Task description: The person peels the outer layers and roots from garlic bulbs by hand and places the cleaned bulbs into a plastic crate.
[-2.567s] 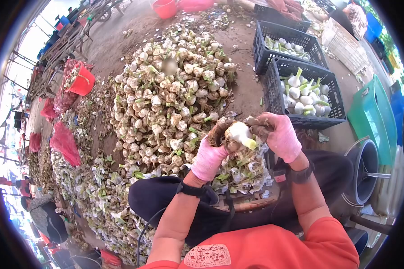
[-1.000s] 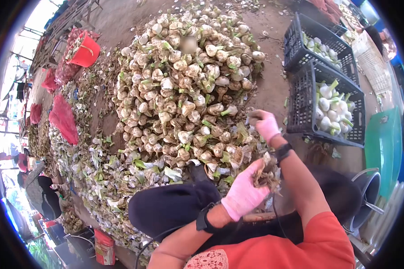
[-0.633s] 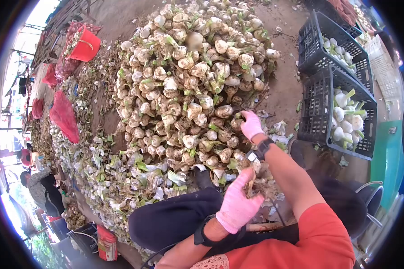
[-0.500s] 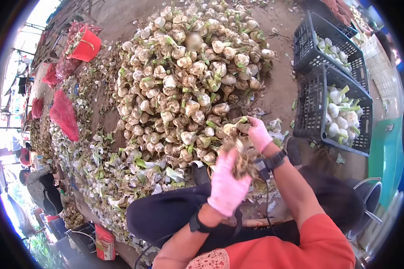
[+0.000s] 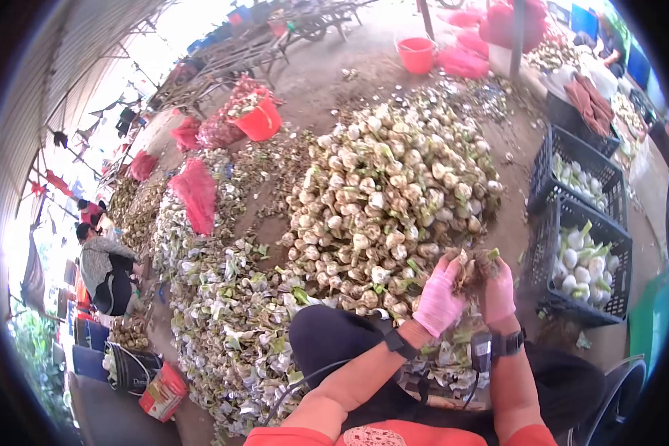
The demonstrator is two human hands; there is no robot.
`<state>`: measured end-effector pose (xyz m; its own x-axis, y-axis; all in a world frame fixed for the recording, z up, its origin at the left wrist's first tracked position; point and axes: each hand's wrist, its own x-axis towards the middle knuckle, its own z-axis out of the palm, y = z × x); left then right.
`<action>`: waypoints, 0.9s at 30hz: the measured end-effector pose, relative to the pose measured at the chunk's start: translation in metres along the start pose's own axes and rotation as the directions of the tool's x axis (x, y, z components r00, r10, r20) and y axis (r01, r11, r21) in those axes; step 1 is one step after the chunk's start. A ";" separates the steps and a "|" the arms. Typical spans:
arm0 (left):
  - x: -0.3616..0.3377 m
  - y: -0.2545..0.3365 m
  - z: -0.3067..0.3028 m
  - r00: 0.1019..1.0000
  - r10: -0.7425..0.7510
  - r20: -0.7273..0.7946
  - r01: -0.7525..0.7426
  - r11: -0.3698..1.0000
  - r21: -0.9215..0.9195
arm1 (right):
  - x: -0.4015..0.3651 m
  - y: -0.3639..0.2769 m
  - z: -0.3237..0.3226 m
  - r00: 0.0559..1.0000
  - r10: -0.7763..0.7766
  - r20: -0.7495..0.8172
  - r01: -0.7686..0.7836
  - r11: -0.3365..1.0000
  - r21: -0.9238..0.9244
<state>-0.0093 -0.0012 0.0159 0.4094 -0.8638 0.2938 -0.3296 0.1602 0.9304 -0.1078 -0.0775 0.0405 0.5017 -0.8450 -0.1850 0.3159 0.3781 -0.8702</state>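
My left hand (image 5: pixel 440 299), in a pink glove, closes its fingers on the near side of a soil-stained garlic bulb (image 5: pixel 471 273). From the other side my right hand (image 5: pixel 499 292), gloved in pink too, grips the same bulb. Brown, dry outer skins hang about it, and the fingers cover much of it. Just beyond the hands rises a large heap of untrimmed garlic (image 5: pixel 398 197), dirty, with short green stems. Peeled skins and leaf scraps (image 5: pixel 230 320) lie thick to the left of my knee.
Two black crates (image 5: pixel 546 279) with cleaner white garlic stand at the right, near a green container (image 5: pixel 650 312). A red bucket (image 5: pixel 260 123) and a pink mesh bag (image 5: pixel 193 197) lie beyond the scraps. Another person (image 5: pixel 105 271) is at the far left.
The view has swung so the heap and crates sit lower and farther right. My hands have come closer together around the garlic bulb; the blurred pale round thing over the heap no longer shows.
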 end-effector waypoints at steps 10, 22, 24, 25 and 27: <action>-0.004 0.008 -0.015 0.952 -0.296 0.075 0.250 0.618 -0.745 | -0.020 -0.018 0.018 0.990 0.019 0.143 0.012 0.977 -0.215; -0.001 -0.051 0.015 0.988 -0.151 0.028 0.095 0.458 -0.884 | -0.031 -0.013 0.007 0.975 -0.218 0.043 0.211 0.844 -0.493; -0.003 -0.034 0.009 0.956 -0.269 0.114 0.187 0.267 -0.945 | -0.030 -0.010 0.001 0.958 -0.285 0.022 0.252 0.805 -0.537; -0.002 -0.020 0.000 0.977 -0.198 0.075 0.199 0.741 -0.641 | -0.033 -0.016 -0.001 0.950 -0.305 0.069 0.276 0.714 -0.643; -0.001 -0.004 -0.016 0.952 -0.223 0.212 0.307 0.739 -0.600 | -0.032 -0.019 -0.008 0.942 -0.316 0.113 0.293 0.612 -0.735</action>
<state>0.0054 0.0065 0.0152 0.2831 -0.9587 0.0256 0.3919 0.1400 0.9093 -0.1367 -0.0609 0.0593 0.4637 -0.8728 0.1523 -0.2511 -0.2943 -0.9222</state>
